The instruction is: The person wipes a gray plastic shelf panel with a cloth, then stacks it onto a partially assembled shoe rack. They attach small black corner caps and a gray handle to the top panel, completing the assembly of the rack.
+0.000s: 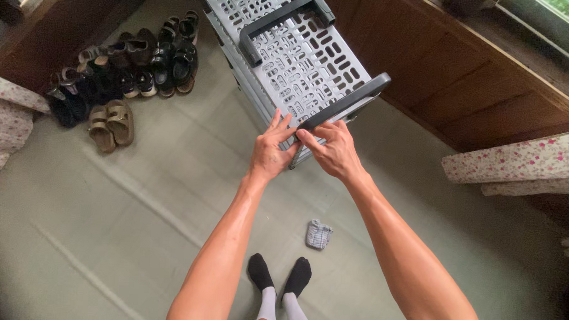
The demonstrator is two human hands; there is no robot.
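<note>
Both forearms reached forward. The left hand (271, 154) and right hand (334, 150) pinched the near end of the dark handle (343, 104) on a grey perforated laundry basket (288, 53), held tipped above the floor (137, 237). Its long axis ran near-to-far, leaning left. A firmer, wider-spaced grip would probably steady it better.

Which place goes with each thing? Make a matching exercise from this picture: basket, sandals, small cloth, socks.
Things:
1. basket
2. sandals
3. cloth
4. socks

Places:
A. on the person's feet
B. on the floor, in front of the feet
C. held by the left hand and right hand
D. beside the dark shoes

Pairs: 1-C, 2-D, 3-B, 4-A
</note>
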